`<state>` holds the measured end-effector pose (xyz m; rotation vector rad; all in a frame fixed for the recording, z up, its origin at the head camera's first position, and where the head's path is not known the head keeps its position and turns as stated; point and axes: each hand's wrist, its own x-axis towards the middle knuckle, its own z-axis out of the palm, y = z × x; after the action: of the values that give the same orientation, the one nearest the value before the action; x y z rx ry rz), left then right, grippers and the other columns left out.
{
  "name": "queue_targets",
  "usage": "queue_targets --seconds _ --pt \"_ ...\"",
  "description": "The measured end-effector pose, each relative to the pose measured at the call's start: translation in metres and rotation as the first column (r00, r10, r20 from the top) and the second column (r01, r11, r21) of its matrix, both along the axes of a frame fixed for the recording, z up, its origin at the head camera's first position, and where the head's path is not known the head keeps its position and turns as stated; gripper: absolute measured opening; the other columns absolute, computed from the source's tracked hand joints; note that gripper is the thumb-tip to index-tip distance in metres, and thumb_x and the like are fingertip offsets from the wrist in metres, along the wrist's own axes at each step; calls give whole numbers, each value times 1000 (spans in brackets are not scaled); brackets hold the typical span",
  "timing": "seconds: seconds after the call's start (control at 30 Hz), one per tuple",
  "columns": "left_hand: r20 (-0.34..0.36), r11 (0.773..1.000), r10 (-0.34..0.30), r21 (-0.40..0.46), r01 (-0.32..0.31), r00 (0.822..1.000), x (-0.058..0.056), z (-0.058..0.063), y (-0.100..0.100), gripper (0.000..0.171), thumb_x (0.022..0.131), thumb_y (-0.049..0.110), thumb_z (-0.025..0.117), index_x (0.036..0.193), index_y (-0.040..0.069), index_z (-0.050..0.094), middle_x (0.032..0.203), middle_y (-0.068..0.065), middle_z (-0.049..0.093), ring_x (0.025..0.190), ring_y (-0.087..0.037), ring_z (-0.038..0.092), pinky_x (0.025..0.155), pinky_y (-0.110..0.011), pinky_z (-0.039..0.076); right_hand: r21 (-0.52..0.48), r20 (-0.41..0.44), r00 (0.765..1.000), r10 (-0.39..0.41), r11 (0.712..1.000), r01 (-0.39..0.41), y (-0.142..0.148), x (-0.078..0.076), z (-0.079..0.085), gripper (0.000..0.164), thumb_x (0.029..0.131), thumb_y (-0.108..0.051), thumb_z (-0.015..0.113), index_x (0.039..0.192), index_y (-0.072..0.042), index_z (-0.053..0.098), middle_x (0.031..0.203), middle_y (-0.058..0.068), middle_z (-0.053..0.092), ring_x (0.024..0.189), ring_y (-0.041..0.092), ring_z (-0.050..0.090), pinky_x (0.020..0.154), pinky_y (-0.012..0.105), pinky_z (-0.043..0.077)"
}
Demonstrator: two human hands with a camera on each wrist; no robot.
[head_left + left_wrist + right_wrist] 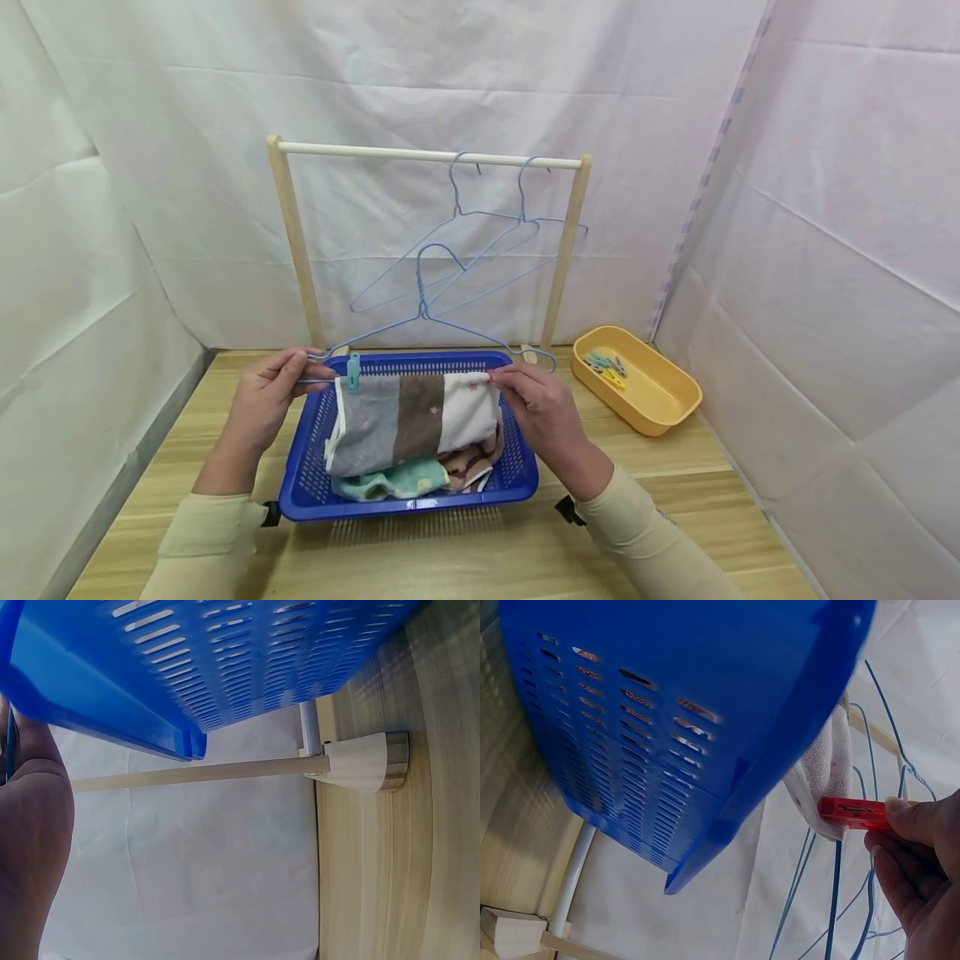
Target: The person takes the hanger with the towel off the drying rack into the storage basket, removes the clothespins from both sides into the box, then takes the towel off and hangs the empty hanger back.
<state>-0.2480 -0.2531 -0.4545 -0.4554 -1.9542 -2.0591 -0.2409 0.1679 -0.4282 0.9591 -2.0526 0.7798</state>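
Observation:
A blue wire hanger (422,283) is held up over the blue basket (408,506). My left hand (262,398) grips its left end between thumb and fingers. Over the hanger's bottom bar hangs a grey, brown and white striped towel (420,421). A teal clothespin (353,372) clips its left corner. With thumb and fingertips, my right hand (546,414) pinches a red clothespin (853,813), whose jaws are on the towel's right corner in the right wrist view. In the left wrist view only part of the left hand (36,840) shows, at the edge.
Green and brown cloths (390,481) lie in the basket. Behind it stands a wooden rack (295,242) with two blue hangers on its white rail (375,152). At right, a yellow tray (671,398) contains several clothespins (606,367).

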Motion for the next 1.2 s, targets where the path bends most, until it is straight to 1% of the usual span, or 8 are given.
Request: queue_targets --seconds 0.17,0.33,0.43,0.53,0.77,0.97,1.13,1.2 --pt "4 1000 10 -12 -10 1000 0 1 0 36 119 17 54 131 -14 67 103 -5 84 98 -14 82 88 -30 67 -9 9 1000 0 1000 0 0 1 3 18 92 11 84 105 -1 84 109 7 81 103 25 80 89 38 69" --pt "14 999 22 -25 -21 1000 1 2 1 35 118 18 55 131 -11 69 103 -5 84 98 -14 82 87 -30 67 -25 2 1000 4 1000 -4 1 1 5 18 91 11 85 104 -2 84 108 7 82 102 25 80 88 37 69" --pt "13 999 22 -37 -21 1000 1 2 1 35 118 18 54 131 -12 69 104 -5 84 98 -14 82 87 -30 67 -29 6 1000 1 1000 -1 1 1 7 16 93 10 85 103 -2 84 109 6 82 102 24 80 89 37 69" --pt "8 999 9 -32 -8 1000 1 2 0 36 119 17 54 131 -13 68 104 -5 84 97 -14 82 88 -30 67 -33 15 1000 -1 999 1 1 2 8 14 94 8 84 103 -3 84 109 5 82 103 24 80 90 36 68" --pt "1 1000 2 -23 -2 1000 -1 0 -1 37 119 17 53 131 -15 67 104 -6 84 98 -14 82 88 -30 67 -59 9 1000 1 998 -1 2 1 8 15 91 10 87 101 -1 84 106 7 82 99 24 80 88 36 69" --pt "-2 1000 5 -16 -5 1000 -1 -1 -1 34 119 17 53 130 -11 70 104 -6 84 99 -14 82 87 -31 67 -58 16 999 -29 998 30 4 2 10 17 92 6 87 107 -2 82 109 7 81 102 24 79 90 37 68" --pt "-5 1000 -2 -6 2 1000 -2 -1 -1 34 119 16 54 130 -12 70 104 -6 84 99 -14 81 88 -31 67 -51 52 997 -64 996 67 8 4 13 22 95 2 85 115 -3 79 115 7 78 107 24 76 93 41 67" --pt "-4 1000 -1 -7 1 1000 -2 -1 -1 34 119 16 54 130 -12 70 104 -6 84 99 -14 81 88 -31 67 -56 67 996 -64 996 68 10 5 13 23 96 2 84 118 -4 78 116 7 77 108 25 76 94 43 67"
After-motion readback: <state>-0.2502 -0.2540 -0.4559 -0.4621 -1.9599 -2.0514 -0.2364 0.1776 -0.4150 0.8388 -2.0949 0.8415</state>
